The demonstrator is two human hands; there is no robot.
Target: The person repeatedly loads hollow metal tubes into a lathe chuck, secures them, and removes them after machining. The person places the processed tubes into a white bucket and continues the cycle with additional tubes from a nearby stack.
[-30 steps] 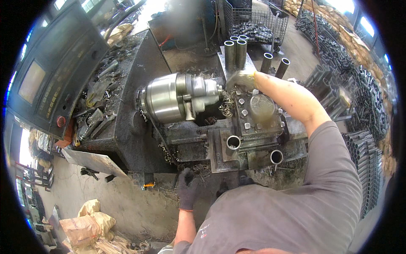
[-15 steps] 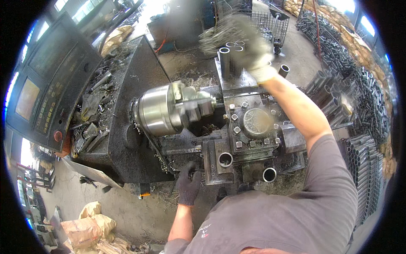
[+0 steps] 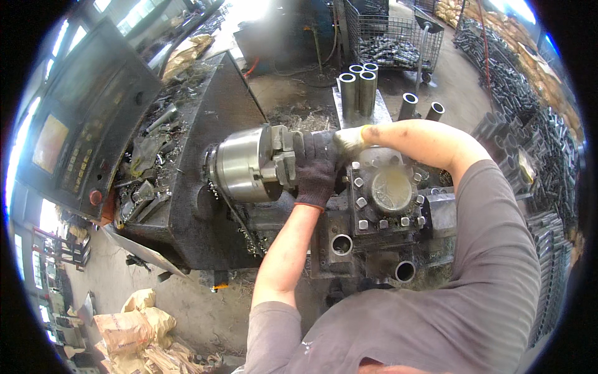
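A three-jaw lathe chuck (image 3: 243, 165) faces right, its stepped jaws (image 3: 283, 156) sharply visible. My left hand (image 3: 314, 177), in a dark knit glove with a reddish cuff, is right beside the jaws with its fingers curled. Coming in from the right, my right hand (image 3: 344, 141), in a soiled glove with a pale cuff, meets it there. Both hands are closed together in front of the chuck; they cover whatever is between them. Just right of them stands the square tool post (image 3: 391, 190) with several bolts. Beyond, several steel tubes (image 3: 367, 90) stand upright on a metal plate (image 3: 381, 113).
A control panel (image 3: 68, 143) with a red button rises at left, beside a chip-covered ledge (image 3: 146, 187). Two open tube ends (image 3: 342, 244) face up near my body. More tubes (image 3: 504, 143) are piled at right. A wire cart (image 3: 398, 47) stands behind; paper sacks (image 3: 134, 330) lie lower left.
My right hand has come down from the standing tubes to the chuck. My left hand has risen from the machine's front edge to join it. The chuck jaws, blurred before, are now sharp.
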